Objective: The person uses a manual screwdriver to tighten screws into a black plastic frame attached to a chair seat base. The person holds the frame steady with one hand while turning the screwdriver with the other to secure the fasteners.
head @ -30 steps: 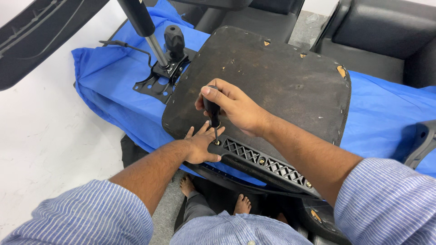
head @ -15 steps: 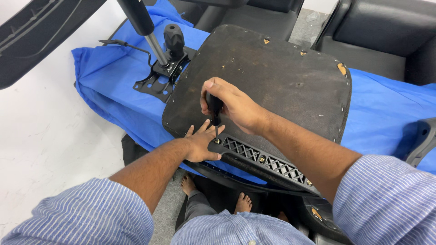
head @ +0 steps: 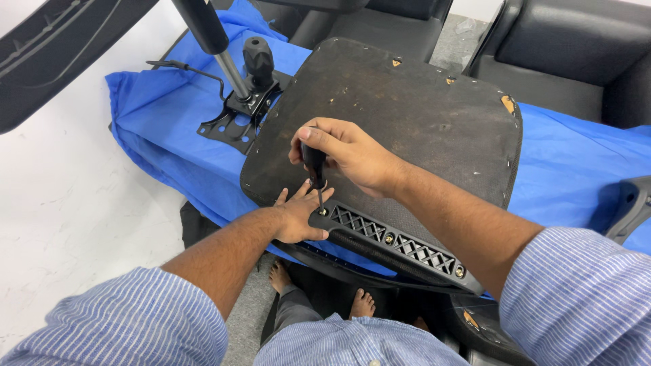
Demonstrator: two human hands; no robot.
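1. A blue cloth (head: 169, 129) is covering the tabletop and spreading out on every side beneath the chair seat base.
2. The upturned chair seat base (head: 407, 102), a dark, worn board with small tan chips along its far and right edges, is lying flat on the blue cloth and serving as the landmark here.
3. A black slotted plastic bracket (head: 400, 244) with a lattice pattern is lying along the near edge of the seat base, with brass-coloured screws showing along its length.
4. A black chair tilt mechanism (head: 237, 112) with a metal post and a round knob is resting on the cloth just left of the seat base.
5. Black chair parts are standing behind the seat base, and a dark mesh panel (head: 54, 47) is hanging well off to its left.
6. The right hand (head: 342, 156) is hovering over the near-left part of the seat base, its fingers wrapping tightly around a screwdriver (head: 314, 169) that is standing upright with its tip at the left end screw of the bracket.
7. The left hand (head: 298, 217) is lying flat at the near-left corner of the seat base, fingers spread, pressing beside the bracket's left end and holding nothing.
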